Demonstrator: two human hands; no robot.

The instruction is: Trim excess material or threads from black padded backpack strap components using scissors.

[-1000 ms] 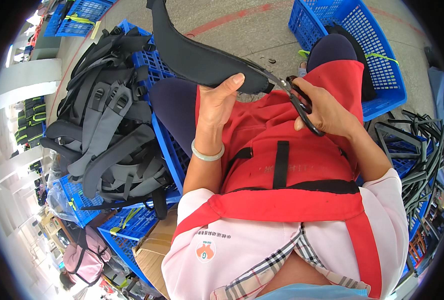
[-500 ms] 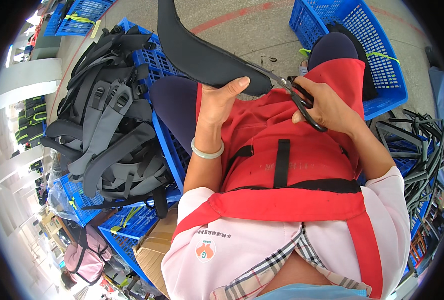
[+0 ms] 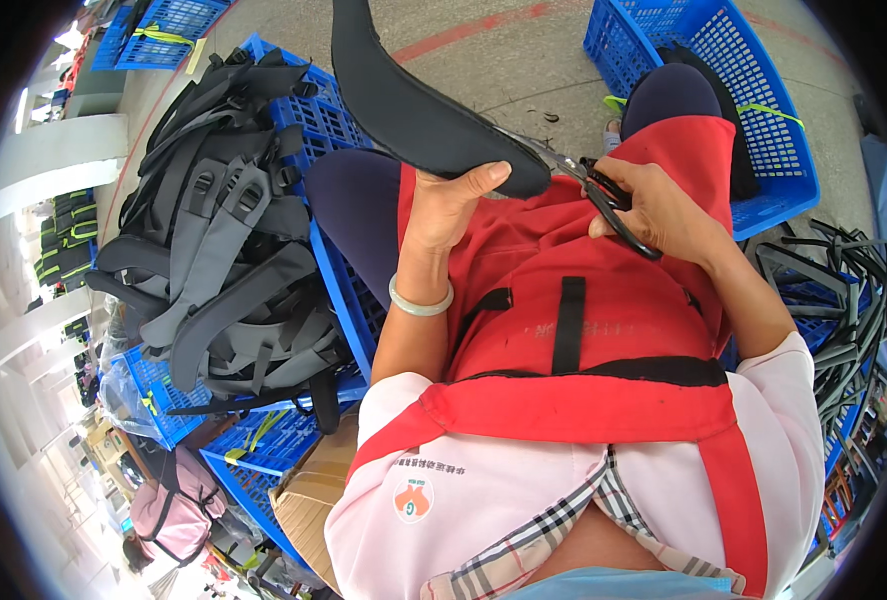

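Head view, sole view inspected. The left hand (image 3: 442, 208) holds a black padded strap (image 3: 409, 112) near its rounded lower end. Its grip is pinching: the thumb presses on the near face, and the fingers are hidden behind the strap. The strap is held up beyond the lap, over the far edge of a red apron (image 3: 654, 315); from the hand it curves away to the upper left, and its far end runs out at the top of the view. A pale bracelet (image 3: 422, 300) is on the left wrist.

The right hand (image 3: 669, 213) is closed around the black handles of a pair of scissors (image 3: 594, 190), its grip firm on the loops. The blades point left, along the strap's edge beside its rounded end (whether they touch the material cannot be told).

To the person's left, a heap of grey and black straps (image 3: 214, 230) with buckles fills a blue crate (image 3: 339, 290), reaching close to its far corner; the right rim is exposed beside the left leg. A brown cardboard box (image 3: 309, 490) stands near that crate's near end.

At the upper right, a second blue basket (image 3: 764, 70) contains a black item toward its left edge, partly concealed by the right knee. Below it lies a tangle of dark strips (image 3: 834, 290).
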